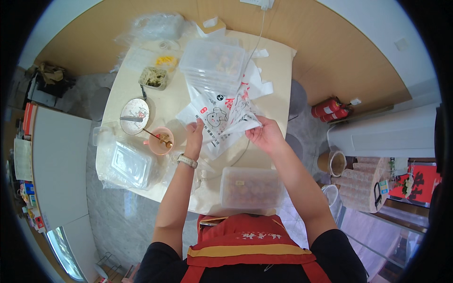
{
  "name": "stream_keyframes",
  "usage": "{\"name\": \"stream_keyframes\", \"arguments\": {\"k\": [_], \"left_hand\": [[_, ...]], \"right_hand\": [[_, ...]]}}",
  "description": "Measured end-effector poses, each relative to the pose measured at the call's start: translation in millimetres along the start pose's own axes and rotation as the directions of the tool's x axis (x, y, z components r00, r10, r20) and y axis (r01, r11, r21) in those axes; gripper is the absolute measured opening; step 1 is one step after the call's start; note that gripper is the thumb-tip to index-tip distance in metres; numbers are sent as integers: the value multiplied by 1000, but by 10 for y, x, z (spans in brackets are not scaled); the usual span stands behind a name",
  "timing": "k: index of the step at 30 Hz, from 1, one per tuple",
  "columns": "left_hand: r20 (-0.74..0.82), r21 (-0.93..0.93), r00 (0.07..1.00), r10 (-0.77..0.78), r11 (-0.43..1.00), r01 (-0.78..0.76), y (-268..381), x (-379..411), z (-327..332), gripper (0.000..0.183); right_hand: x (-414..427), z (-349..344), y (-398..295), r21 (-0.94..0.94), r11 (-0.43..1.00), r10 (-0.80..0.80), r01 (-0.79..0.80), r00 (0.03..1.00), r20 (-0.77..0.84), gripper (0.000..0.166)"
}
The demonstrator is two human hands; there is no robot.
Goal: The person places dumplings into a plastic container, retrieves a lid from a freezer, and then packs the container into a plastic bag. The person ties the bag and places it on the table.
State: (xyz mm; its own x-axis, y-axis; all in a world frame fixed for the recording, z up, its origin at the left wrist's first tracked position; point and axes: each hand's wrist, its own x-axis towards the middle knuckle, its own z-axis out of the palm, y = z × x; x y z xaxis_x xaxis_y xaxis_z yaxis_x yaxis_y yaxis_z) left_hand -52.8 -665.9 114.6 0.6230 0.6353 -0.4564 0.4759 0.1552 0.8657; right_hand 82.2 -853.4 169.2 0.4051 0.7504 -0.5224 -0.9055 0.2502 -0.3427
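My right hand (263, 132) pinches the edge of a white printed plastic bag (217, 115), lifting that side into a fold. My left hand (194, 136) is at the bag's left edge, thumb raised; whether it grips the plastic I cannot tell. A stack of clear plastic containers (214, 63) stands just beyond the bag, the top one holding food. Left of my left hand is a pink cup (161, 140) with a spoon in it. A closed translucent container (251, 187) lies near the table edge, below my right hand.
On the table's left are a plate (134, 116) with a knife, a container of shredded food (153, 78) and bagged clear lids or boxes (131, 164). A tissue box (211, 28) stands at the back. A white cable (261, 33) crosses the table. Stools (297, 97) stand at the right.
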Motion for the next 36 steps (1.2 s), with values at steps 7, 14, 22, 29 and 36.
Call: {"name": "stream_keyframes", "arguments": {"k": [7, 14, 22, 29, 36], "left_hand": [[713, -539, 701, 10, 647, 539, 128, -101, 184, 49], [248, -632, 935, 255, 774, -44, 589, -966, 49, 31], [226, -303, 833, 505, 849, -433, 668, -2225, 312, 41], [-220, 42, 712, 667, 736, -676, 800, -2350, 144, 39], [537, 53, 501, 679, 566, -823, 1485, -2608, 378, 23]], "right_hand": [[-550, 84, 467, -432, 900, 71, -63, 997, 3, 34], [-1438, -4, 372, -669, 691, -162, 274, 960, 227, 47], [-1956, 211, -126, -587, 537, -771, 606, 635, -49, 18], [-2721, 267, -421, -833, -70, -841, 549, 416, 345, 15], [-2984, 418, -506, -863, 12, -717, 505, 606, 345, 19]]}}
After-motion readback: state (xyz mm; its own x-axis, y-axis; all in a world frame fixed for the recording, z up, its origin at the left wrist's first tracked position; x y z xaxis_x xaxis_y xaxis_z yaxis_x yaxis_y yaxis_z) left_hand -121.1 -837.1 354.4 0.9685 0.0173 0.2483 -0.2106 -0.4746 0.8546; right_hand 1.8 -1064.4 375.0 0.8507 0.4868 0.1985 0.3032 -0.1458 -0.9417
